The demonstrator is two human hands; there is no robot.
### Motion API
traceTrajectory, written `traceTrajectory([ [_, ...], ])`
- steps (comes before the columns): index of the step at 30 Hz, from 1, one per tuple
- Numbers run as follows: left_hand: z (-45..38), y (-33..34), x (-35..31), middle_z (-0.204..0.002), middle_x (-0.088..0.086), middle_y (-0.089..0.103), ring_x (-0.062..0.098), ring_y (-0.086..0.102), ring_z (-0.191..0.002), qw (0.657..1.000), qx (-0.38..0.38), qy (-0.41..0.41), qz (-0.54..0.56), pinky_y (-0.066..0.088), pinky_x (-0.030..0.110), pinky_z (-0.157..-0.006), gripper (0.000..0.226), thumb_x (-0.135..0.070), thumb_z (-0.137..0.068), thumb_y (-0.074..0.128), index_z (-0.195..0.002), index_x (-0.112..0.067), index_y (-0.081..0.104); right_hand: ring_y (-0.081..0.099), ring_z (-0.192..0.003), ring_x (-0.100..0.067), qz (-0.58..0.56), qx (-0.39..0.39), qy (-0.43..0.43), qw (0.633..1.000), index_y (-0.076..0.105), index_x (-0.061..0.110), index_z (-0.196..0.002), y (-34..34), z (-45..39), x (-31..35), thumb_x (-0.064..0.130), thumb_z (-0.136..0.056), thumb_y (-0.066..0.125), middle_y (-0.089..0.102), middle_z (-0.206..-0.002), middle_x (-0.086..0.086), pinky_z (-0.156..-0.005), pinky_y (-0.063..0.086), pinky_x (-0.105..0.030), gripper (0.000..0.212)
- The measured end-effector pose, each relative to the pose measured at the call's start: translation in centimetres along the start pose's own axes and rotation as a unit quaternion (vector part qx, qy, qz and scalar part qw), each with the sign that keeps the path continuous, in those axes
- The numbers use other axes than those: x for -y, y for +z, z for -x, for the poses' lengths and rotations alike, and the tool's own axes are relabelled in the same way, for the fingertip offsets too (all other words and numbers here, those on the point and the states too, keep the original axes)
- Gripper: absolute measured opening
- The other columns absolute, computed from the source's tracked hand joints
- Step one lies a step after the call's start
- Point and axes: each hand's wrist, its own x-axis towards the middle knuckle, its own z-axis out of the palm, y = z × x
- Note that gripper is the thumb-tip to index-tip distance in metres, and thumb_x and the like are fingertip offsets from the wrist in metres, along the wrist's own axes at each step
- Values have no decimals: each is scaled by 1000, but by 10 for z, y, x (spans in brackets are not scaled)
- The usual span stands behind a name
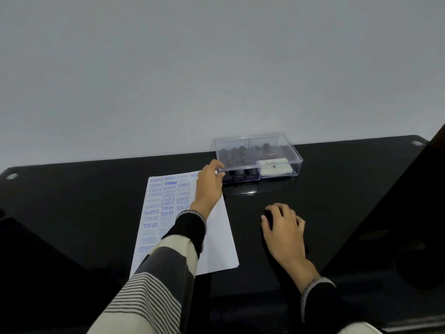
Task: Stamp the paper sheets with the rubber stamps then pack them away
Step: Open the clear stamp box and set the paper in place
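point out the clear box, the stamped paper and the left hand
clear box (277, 150): head view, on its lid
stamped paper (159, 203): head view, on its printed part
left hand (209, 186): head view, on its back

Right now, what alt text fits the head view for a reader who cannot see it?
A person's left hand grips the corner of a closed clear plastic box of rubber stamps on a black table. The right hand rests on the table; a paper sheet stamped SAMPLE and AIR MAIL lies under the left arm.
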Motion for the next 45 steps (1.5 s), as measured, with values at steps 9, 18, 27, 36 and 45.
traceTrajectory([
  [9,57,-9,-3,-117,-1,61,19,59,-103,999,41,28,3,50,33,-88,19,-24,-98,52,-116,-30,55,45,-123,-20,-38,-25,-18,999,46,15,-130,-9,1,11,17,-91,57,45,-135,-4,-102,36,-39,40],
  [18,108,-55,42,-139,-4,41,24,33,-133,954,-28,-82,-288,13,55,-114,40,-52,-90,48,-125,-33,52,25,-140,-28,13,50,-122,991,34,12,-143,-22,-53,53,19,-98,49,26,-152,-12,-114,21,-37,48],
  [27,123,-54,55,-142,-6,38,21,28,-136,949,-14,-66,-310,12,55,-116,45,-57,-91,41,-131,-35,46,47,-95,-25,41,-4,-126,991,51,11,-107,-18,-58,53,25,-92,58,50,-104,-9,-83,38,-33,21],
  [36,125,-55,51,-145,-4,37,22,25,-139,951,-4,-71,-300,7,55,-116,48,-56,-93,41,-135,-32,45,47,-88,-19,-9,-53,-106,993,56,19,-91,-35,38,50,26,-82,70,53,-95,-2,-83,43,-35,18],
  [45,138,-63,50,-144,-5,37,22,28,-137,952,3,-64,-300,9,55,-116,48,-57,-93,40,-134,-33,46,43,-85,-14,-35,-40,-116,992,57,22,-86,-47,62,45,6,-85,65,47,-90,7,-83,32,-24,18],
])
